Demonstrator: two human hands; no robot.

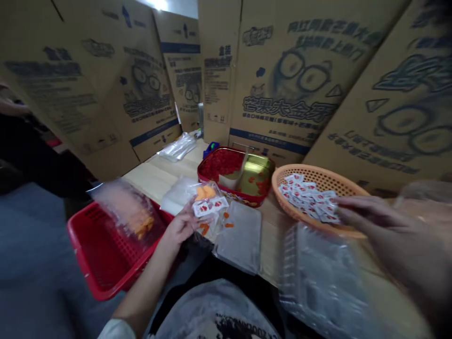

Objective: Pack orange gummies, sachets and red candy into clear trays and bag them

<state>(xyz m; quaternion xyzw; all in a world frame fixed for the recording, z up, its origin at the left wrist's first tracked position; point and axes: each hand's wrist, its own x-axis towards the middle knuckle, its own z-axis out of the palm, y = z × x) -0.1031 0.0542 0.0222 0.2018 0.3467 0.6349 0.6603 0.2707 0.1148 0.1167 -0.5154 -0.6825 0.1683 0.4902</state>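
My left hand (181, 223) grips a clear plastic bag (208, 207) holding orange dried fruit pieces and small white-and-red sachets. A few orange pieces lie on the table just beyond it. My right hand (374, 221) reaches over an orange woven basket (318, 176), its fingertips at the edge of a heap of white-and-red sachets (307, 200). Nothing shows in its fingers. A blurred clear bag (127, 212) with orange contents is over a red plastic crate (102, 249).
A red-rimmed tray (235, 174) holds red and orange pieces and a scoop. A grey tray (238, 235) and clear plastic packaging (318, 278) lie on the wooden table (158, 176). Printed cardboard sheets (293, 80) stand behind it. A seated person (35, 150) is at far left.
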